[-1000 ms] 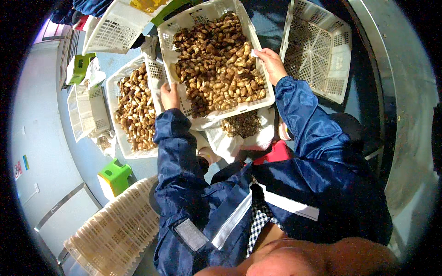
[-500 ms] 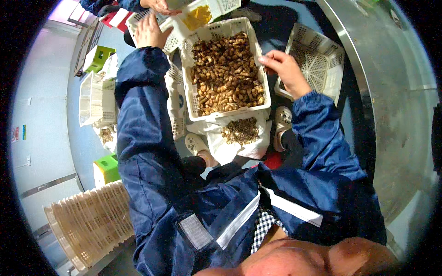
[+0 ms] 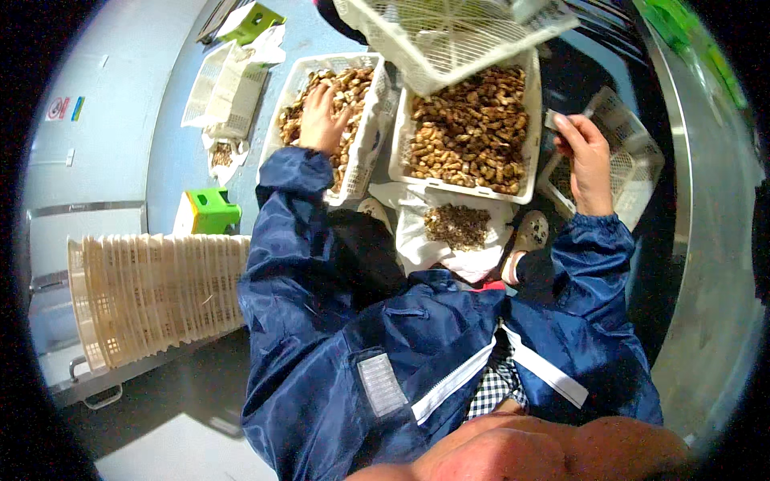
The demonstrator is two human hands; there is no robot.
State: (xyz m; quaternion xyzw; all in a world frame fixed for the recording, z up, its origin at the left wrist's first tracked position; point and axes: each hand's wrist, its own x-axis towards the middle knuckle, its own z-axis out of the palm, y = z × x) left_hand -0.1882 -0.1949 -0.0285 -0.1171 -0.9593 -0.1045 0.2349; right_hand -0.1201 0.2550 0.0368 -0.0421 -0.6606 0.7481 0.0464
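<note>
My left hand (image 3: pixel 321 122), fingers apart, reaches onto small brown, knobbly mushroom-like pieces (image 3: pixel 353 84) in the left white crate (image 3: pixel 360 170). To its right, a middle white crate (image 3: pixel 461 189) holds more brown pieces (image 3: pixel 473 132). My right hand (image 3: pixel 585 152) is raised beside that crate's right edge. Its thumb and fingers pinch a small pale flat piece (image 3: pixel 551 119), whose kind I cannot make out. An empty-looking white lattice crate (image 3: pixel 433 48) hangs tilted over the far part of the middle crate, hiding some of its contents.
Dark trimmings (image 3: pixel 457 227) lie on a white cloth (image 3: pixel 417 240) by my feet. Another white crate (image 3: pixel 642 156) stands at right, near a metal surface (image 3: pixel 698 200). Stacked crates (image 3: pixel 160 293) stand at left, below a green-and-white stool (image 3: pixel 212 210).
The view has shifted. My left hand has gone from the far crate's rim onto the pieces in the left crate. A lattice crate now hangs over the middle one; my right hand has left its rim.
</note>
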